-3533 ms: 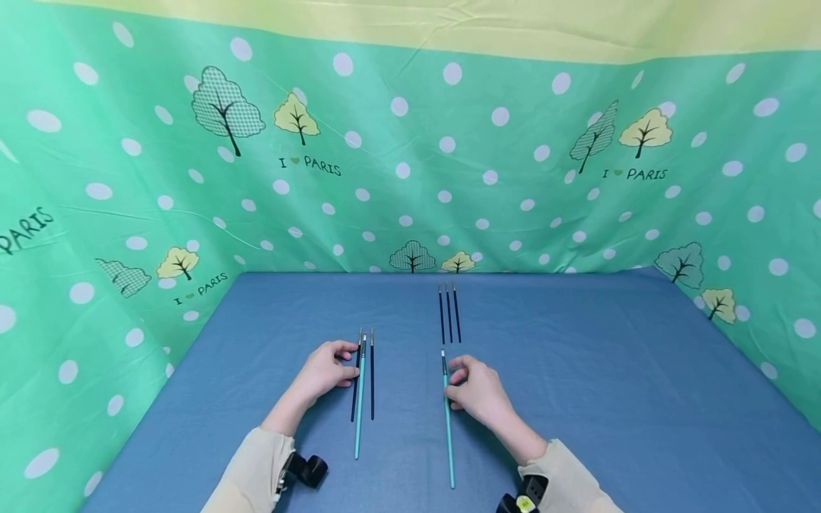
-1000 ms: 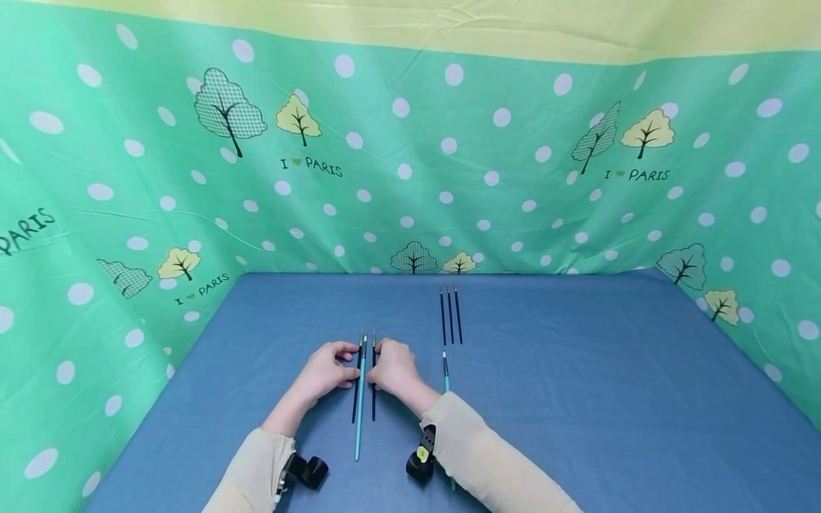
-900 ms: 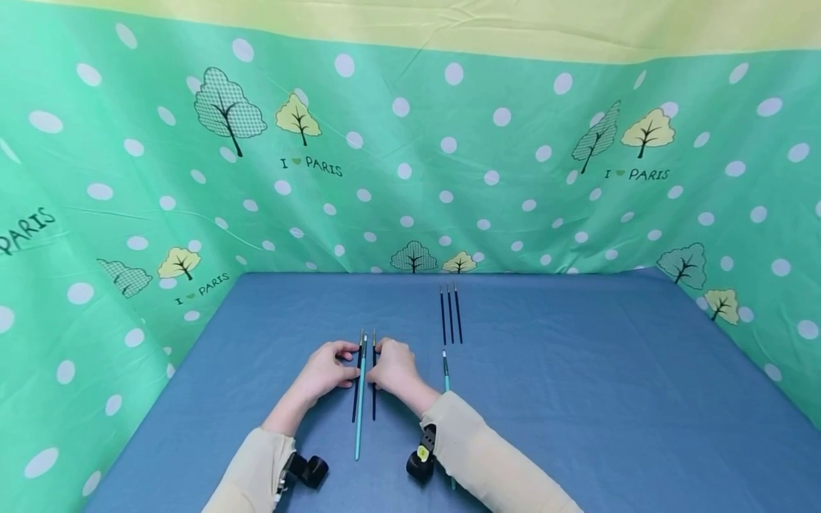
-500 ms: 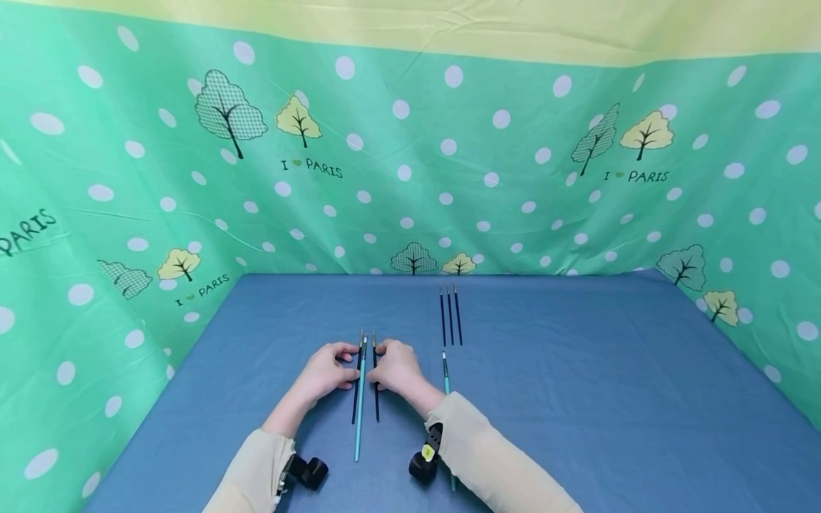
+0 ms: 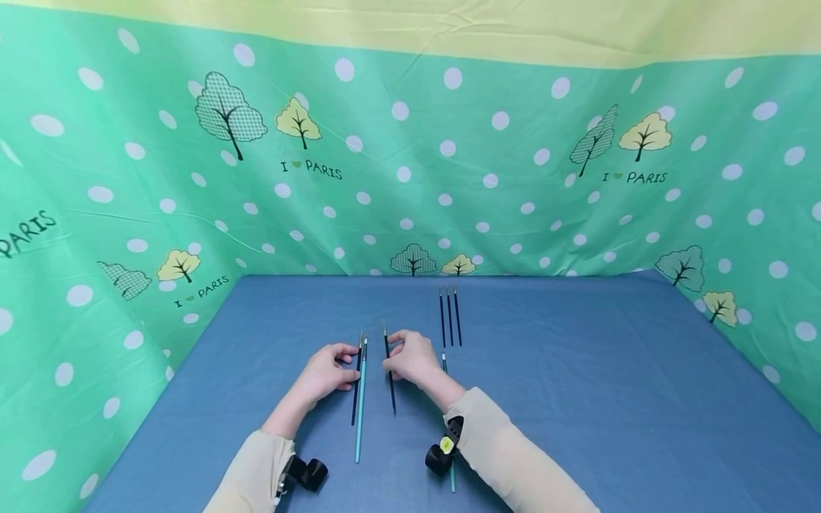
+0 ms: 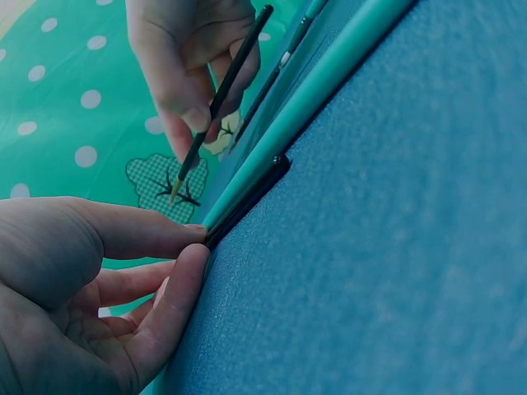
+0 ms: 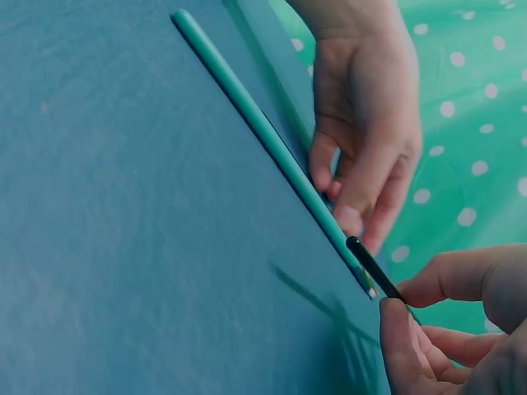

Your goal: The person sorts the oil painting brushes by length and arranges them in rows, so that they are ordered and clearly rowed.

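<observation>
In the head view my left hand point(image 5: 323, 370) pinches a thin black paintbrush point(image 5: 354, 406) lying on the blue cloth. A longer teal paintbrush point(image 5: 360, 420) lies right along its other side, and the left wrist view shows thumb and finger point(image 6: 188, 263) at the black handle. My right hand point(image 5: 413, 358) pinches another black paintbrush point(image 5: 390, 385), bristles pointing away. In the right wrist view this held brush point(image 7: 375, 267) is raised, with a shadow on the cloth below. A second teal paintbrush point(image 5: 452, 479) lies partly hidden beneath the right forearm.
Three black paintbrushes point(image 5: 450, 319) lie side by side farther back on the blue-covered table point(image 5: 577, 370). A green dotted curtain point(image 5: 487, 157) hangs behind and along the sides. Black wrist cameras point(image 5: 308, 472) sit at both cuffs.
My right hand left the right teal paintbrush, reached over to a black paintbrush beside the left pair, took hold of it and moved it right. The left hand has stayed in place.
</observation>
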Demonstrator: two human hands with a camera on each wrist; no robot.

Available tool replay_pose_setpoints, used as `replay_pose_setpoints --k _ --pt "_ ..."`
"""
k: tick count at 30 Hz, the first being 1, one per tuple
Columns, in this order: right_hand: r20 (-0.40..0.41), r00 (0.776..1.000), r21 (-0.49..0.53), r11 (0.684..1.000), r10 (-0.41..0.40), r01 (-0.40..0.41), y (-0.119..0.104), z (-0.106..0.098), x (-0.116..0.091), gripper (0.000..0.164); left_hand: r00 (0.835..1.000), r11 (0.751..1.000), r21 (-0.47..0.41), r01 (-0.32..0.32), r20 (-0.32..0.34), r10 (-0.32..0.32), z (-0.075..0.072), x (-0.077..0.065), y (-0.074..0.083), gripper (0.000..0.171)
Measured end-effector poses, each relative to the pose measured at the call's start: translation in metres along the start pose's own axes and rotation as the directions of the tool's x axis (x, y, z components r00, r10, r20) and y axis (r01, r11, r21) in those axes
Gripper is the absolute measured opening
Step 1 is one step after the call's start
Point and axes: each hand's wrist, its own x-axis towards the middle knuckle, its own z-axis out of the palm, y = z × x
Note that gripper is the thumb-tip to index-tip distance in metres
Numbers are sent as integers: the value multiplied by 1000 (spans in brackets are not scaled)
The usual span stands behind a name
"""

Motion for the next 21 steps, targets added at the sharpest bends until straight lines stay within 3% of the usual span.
replay_pose_setpoints --k 21 --pt "-2 1000 54 999 -6 6 20 -48 12 45 1000 1000 -21 -2 4 2 -1 0 -1 44"
